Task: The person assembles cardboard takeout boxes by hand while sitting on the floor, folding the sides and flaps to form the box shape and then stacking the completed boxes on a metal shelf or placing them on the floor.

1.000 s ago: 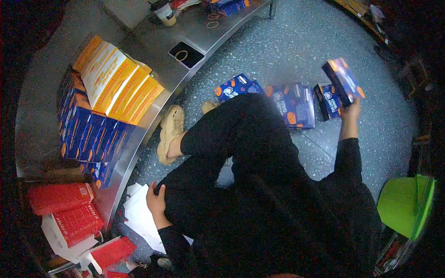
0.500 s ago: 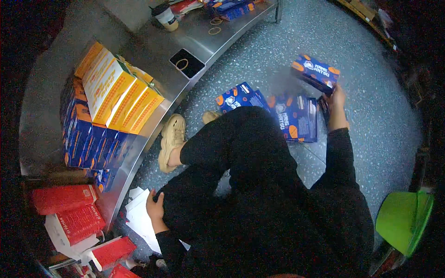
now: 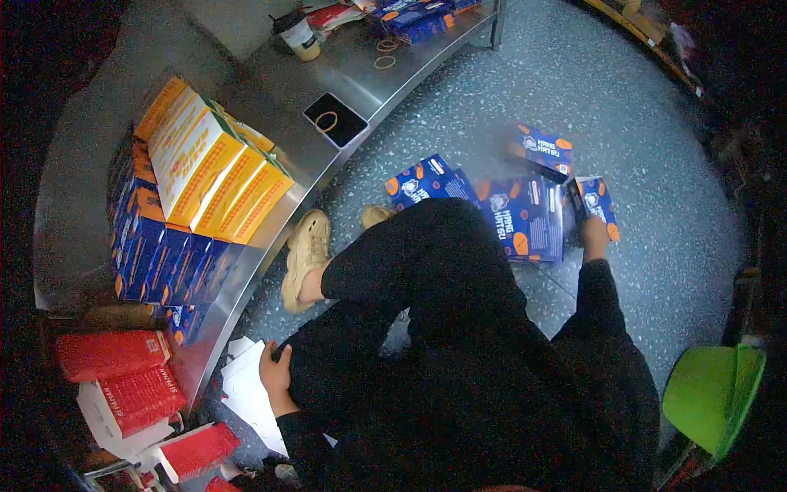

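My right hand is at the near end of a small blue and orange carton, closed round its edge beside a dark strip. Just beyond it on the floor lies another blue and orange carton, its left end blurred. To the left of the hand, a stack of flat blue carton blanks rests on the floor, and more flat blanks lie further left, partly hidden by my knee. My left hand rests on my left thigh, thumb apart from the fingers, with nothing in it.
A low steel bench curves along the left, bearing yellow cartons, blue cartons, a phone and a paper cup. Red cartons and white sheets lie at lower left. A green bin stands right.
My right hand has moved nearer, off the far carton to the one beside the stack. The far carton now sits slightly further left. My left hand stays on the thigh.
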`<control>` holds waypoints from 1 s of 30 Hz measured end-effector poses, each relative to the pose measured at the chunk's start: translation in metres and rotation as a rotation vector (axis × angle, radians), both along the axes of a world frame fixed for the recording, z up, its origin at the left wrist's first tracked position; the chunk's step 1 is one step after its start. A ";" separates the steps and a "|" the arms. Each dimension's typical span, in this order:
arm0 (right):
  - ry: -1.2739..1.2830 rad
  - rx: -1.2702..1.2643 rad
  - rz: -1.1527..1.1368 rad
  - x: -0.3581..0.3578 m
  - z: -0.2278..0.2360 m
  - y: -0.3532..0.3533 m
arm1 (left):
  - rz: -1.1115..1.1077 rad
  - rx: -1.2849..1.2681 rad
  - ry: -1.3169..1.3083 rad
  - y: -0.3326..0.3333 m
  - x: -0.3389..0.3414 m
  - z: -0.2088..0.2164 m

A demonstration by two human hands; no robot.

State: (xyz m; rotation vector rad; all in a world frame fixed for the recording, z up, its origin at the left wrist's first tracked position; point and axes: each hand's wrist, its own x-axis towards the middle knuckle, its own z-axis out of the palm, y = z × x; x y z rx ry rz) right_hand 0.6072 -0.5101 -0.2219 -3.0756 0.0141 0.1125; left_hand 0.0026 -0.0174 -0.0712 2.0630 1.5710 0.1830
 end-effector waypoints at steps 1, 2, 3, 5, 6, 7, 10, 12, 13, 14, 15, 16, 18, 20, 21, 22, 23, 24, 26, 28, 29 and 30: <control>-0.108 0.053 -0.050 -0.006 -0.001 -0.010 | 0.009 -0.034 -0.040 0.002 -0.004 -0.002; -0.216 0.111 -0.100 -0.013 0.001 -0.013 | 0.004 -0.017 -0.037 0.002 -0.001 0.000; -0.323 0.169 -0.148 -0.015 0.004 -0.011 | 0.001 -0.001 -0.034 0.001 0.002 0.001; -0.400 0.197 -0.134 -0.038 0.100 0.044 | 0.010 0.009 -0.026 -0.002 -0.002 0.005; -0.449 0.265 -0.204 -0.043 0.131 0.064 | 0.002 -0.002 -0.030 -0.001 -0.002 0.004; -0.592 0.374 0.001 -0.039 0.148 0.083 | -0.008 -0.017 -0.035 -0.001 0.001 0.005; -0.636 0.539 0.688 -0.104 0.244 0.182 | -0.106 -0.294 -0.377 -0.001 0.022 0.028; -0.374 0.568 1.191 -0.161 0.271 0.244 | -0.087 -0.493 -0.778 -0.026 0.049 0.071; -0.373 0.414 1.443 -0.202 0.281 0.271 | -0.101 -0.540 -0.958 -0.030 0.060 0.075; -0.313 0.350 1.697 -0.237 0.290 0.290 | -0.106 -0.567 -1.141 -0.034 0.067 0.080; -0.320 0.646 1.870 -0.262 0.283 0.307 | -0.135 -0.482 -1.260 -0.038 0.077 0.082; -0.211 0.449 1.984 -0.288 0.291 0.317 | -0.164 -0.389 -1.370 -0.040 0.084 0.083; -0.186 0.317 2.107 -0.322 0.283 0.330 | 0.043 -0.478 -1.411 -0.039 0.082 0.083; -0.156 0.366 2.070 -0.336 0.271 0.343 | 0.236 -0.503 -1.416 -0.033 0.061 0.084; -0.129 0.405 2.065 -0.331 0.264 0.345 | 0.301 -0.439 -1.437 -0.049 0.060 0.091; -0.115 0.532 2.007 -0.332 0.266 0.352 | 0.327 -0.360 -1.429 -0.054 0.052 0.094; -0.102 0.644 1.930 -0.329 0.270 0.355 | 0.340 -0.294 -1.422 -0.060 0.050 0.093; -0.086 0.748 1.846 -0.326 0.272 0.360 | 0.350 -0.231 -1.414 -0.066 0.048 0.092; -0.015 0.658 1.703 -0.327 0.249 0.377 | 0.366 -0.109 -1.359 -0.076 0.042 0.095; -0.038 0.666 1.570 -0.340 0.242 0.392 | 0.313 0.050 -1.291 -0.079 0.036 0.079; -0.010 0.612 1.525 -0.347 0.242 0.398 | 0.256 0.054 -1.295 -0.083 0.038 0.080; -0.022 0.651 1.498 -0.351 0.239 0.405 | 0.172 0.105 -1.357 -0.083 0.040 0.067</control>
